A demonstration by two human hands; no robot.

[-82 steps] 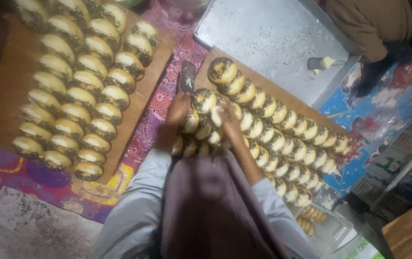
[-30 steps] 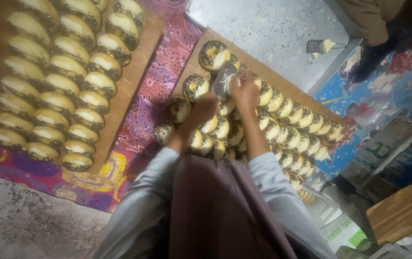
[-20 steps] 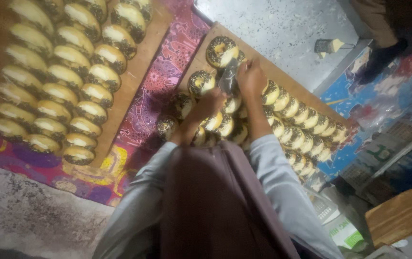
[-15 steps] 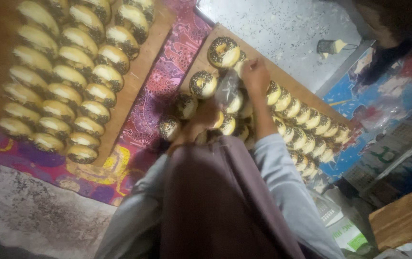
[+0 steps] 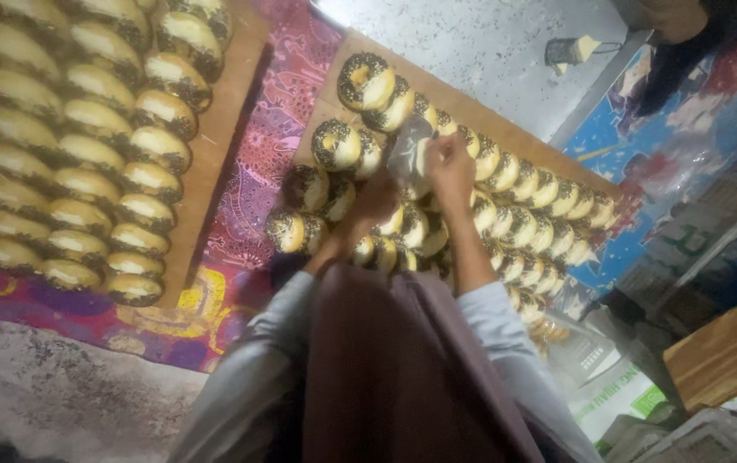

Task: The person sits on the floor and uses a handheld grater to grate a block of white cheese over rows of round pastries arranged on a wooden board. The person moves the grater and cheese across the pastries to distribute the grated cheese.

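1. Clear plastic bag (image 5: 409, 153): a thin, crumpled piece of film held over the near board, above the seeded rings at the board's far-left end. It lies just ahead of the right hand and up and to the right of the left hand; its long axis cannot be told through the blur.
2. Right hand (image 5: 449, 163): raised, fingers pinched on the bag's edge. It is the nearer hand, touching the bag.
3. Left hand (image 5: 374, 199): low over the rings, just beside the bag's lower edge. Whether it grips a ring, grips the bag or lies slack cannot be told.
4. Seeded rings (image 5: 365, 79): round, pale rolls with dark seed crusts, packed in overlapping rows that run diagonally away to the right.
5. Near board (image 5: 471, 107): bare wood shows along its far edge, next to a grey speckled surface (image 5: 488, 43).
6. Second board (image 5: 214, 146): to the left, well apart from both hands, filled with rows of longer glazed rolls (image 5: 85, 154).
7. Patterned cloth (image 5: 257, 171): red and purple, showing between the two boards.
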